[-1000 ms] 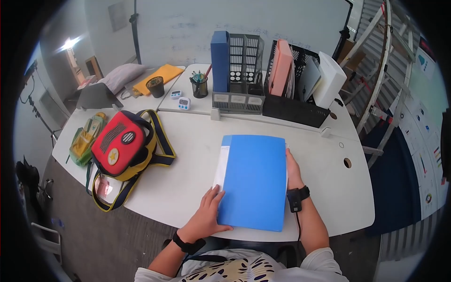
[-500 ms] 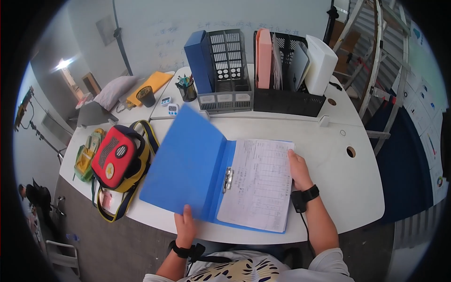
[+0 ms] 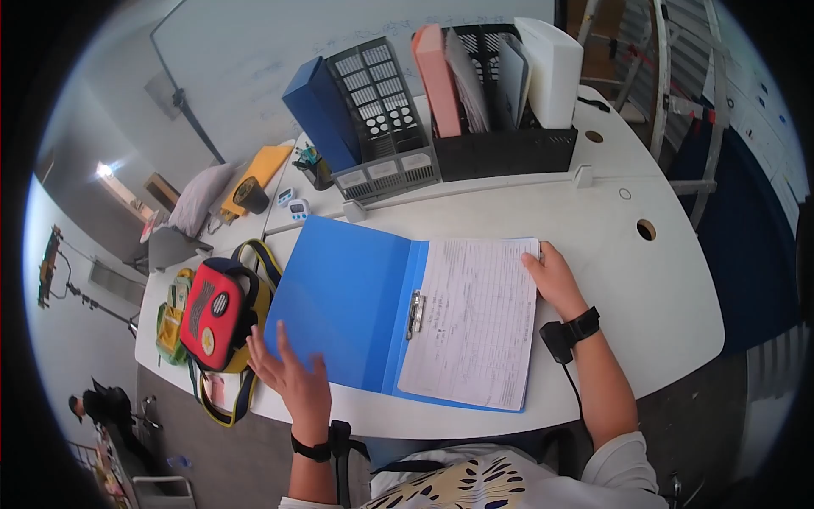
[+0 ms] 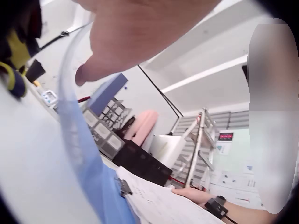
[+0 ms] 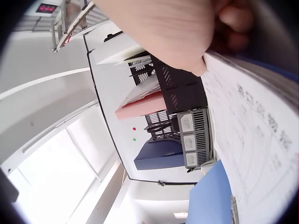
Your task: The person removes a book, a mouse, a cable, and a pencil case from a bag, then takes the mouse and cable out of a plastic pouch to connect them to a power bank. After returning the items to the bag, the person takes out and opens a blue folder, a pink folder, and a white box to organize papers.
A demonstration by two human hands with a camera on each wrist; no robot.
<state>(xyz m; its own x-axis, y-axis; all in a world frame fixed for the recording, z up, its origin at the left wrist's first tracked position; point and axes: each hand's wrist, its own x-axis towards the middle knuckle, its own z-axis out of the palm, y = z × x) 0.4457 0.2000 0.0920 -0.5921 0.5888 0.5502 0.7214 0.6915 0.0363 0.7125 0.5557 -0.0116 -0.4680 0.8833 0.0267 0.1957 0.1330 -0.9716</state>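
A blue folder point(image 3: 343, 293) lies spread open near the table's front edge. On its right side is a stack of printed sheets point(image 3: 475, 339), with a metal clip point(image 3: 415, 315) along their left edge by the spine. My right hand point(image 3: 558, 280) grips the folder's right edge, thumb over the papers; the right wrist view shows the other fingers point(image 5: 236, 21) curled at the underside. My left hand point(image 3: 297, 383) is raised with fingers spread, overlapping the cover's lower left corner in the head view, and holds nothing.
Left of the folder lies a red and yellow backpack point(image 3: 212, 316), beside a green and yellow pouch point(image 3: 172, 327). Behind stand a grey file rack point(image 3: 386, 165) with a blue binder and a black file rack point(image 3: 509, 154) with several files. A stepladder point(image 3: 666, 110) is at right.
The blue cover has swung over to the left, exposing the sheets and clip. My left hand has let go of it and lifted away. The right hand has stayed at the right edge.
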